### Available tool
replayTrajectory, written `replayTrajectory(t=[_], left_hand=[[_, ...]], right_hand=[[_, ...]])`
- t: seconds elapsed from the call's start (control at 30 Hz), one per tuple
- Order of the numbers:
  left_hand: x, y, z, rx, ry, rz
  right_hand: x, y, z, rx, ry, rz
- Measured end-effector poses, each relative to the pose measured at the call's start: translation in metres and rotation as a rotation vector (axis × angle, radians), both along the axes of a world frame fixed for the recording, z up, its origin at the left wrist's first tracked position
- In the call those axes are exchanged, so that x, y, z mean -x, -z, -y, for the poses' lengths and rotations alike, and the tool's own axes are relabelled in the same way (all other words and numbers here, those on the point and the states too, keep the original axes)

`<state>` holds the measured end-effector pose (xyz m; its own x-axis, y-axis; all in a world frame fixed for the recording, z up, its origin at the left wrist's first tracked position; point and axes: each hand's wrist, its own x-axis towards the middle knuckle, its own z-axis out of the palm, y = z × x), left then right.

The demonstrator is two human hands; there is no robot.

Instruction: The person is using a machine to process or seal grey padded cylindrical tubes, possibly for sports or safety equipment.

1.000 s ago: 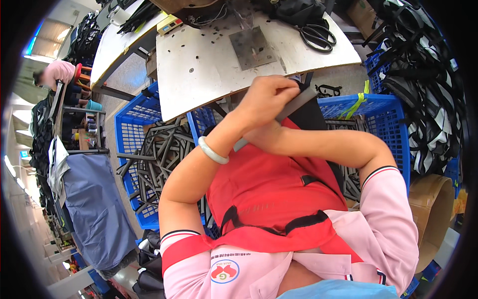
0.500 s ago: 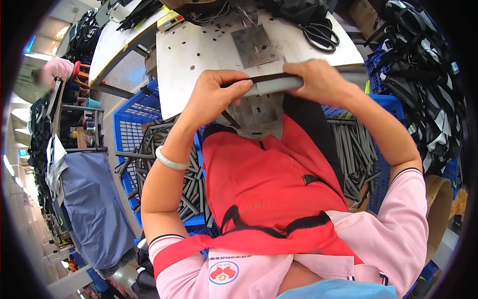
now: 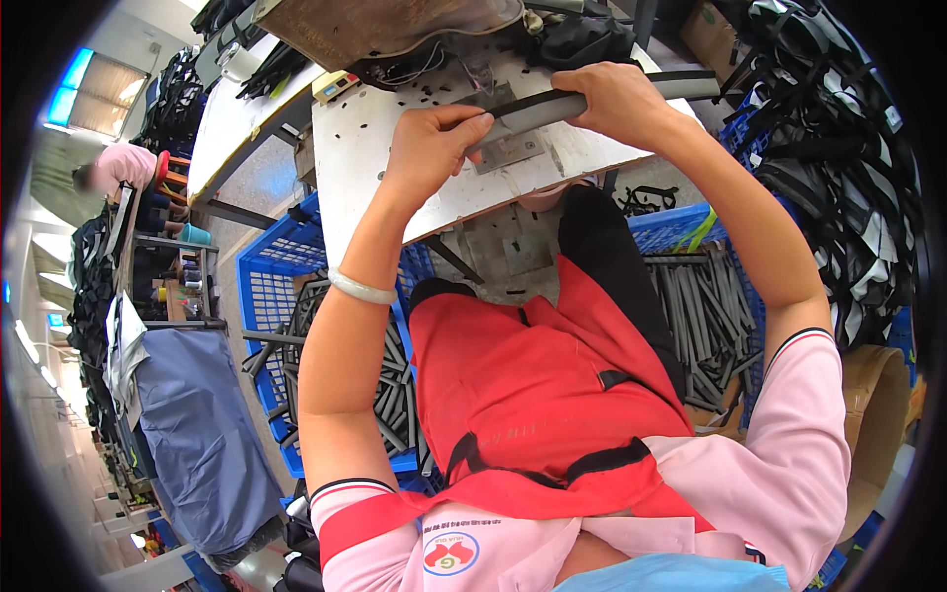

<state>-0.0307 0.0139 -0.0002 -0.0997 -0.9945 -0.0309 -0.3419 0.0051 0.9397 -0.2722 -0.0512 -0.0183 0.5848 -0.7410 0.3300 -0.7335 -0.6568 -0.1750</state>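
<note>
Head view, looking straight down: both hands are up on the white worktop (image 3: 365, 168), working one long grey strip (image 3: 552, 104) with a black edge, which lies across the far part of the surface, running from centre out to the right. The left hand (image 3: 434, 148) is curled, fingers pinching the strip's near end, right over a small square metal plate (image 3: 513, 150) fixed to the worktop. The right hand (image 3: 617, 99) is wrapped around the strip further along, fingers closed over the top, and the strip's far end sticks out beyond it towards the right edge. A pale bangle (image 3: 361, 288) sits on the left wrist.

Small black bits are scattered over the worktop near the left hand, and a dark bag (image 3: 582, 41) and some cables crowd the back edge. Below the worktop, a red apron (image 3: 533, 385) covers the lap, over a pink short-sleeved shirt. To the left, a blue crate (image 3: 266, 296) holds a jumble of dark grey strips (image 3: 395, 385); another blue crate (image 3: 681, 222) on the right holds more grey strips (image 3: 710, 316), well apart from the hands. Black straps (image 3: 838, 168) hang in bundles at the far right. Far off on the left, another person in pink (image 3: 118, 168) sits by a second table, face not discernible.
</note>
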Motion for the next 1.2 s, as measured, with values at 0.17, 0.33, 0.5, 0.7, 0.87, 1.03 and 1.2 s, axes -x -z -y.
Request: replayTrajectory(t=[0.17, 0.33, 0.5, 0.7, 0.87, 1.03, 1.2], left_hand=[[-0.003, 0.005, 0.009, 0.013, -0.006, -0.014], [-0.006, 0.004, 0.020, 0.012, -0.008, 0.000], [-0.020, 0.020, 0.046, 0.012, -0.014, -0.118], [-0.036, 0.022, 0.016, 0.265, -0.015, 0.347], [0.045, 0.026, -0.013, 0.073, 0.253, 0.240], [0.018, 0.045, -0.028, -0.147, 0.249, -0.124], [-0.034, 0.047, -0.057, -0.385, 0.297, 0.061]], right_hand=[[-0.007, -0.008, 0.002, -0.034, 0.009, -0.034], [-0.007, -0.001, 0.017, 0.006, 0.003, 0.024], [-0.015, 0.001, 0.045, -0.009, 0.027, -0.024], [-0.006, 0.008, -0.021, 0.112, -0.106, 0.082], [-0.090, 0.072, -0.152, 0.400, -0.659, -0.061], [-0.075, 0.067, -0.125, -0.251, -0.517, -0.170], [0.004, 0.010, -0.068, -0.272, -0.133, 0.039]])
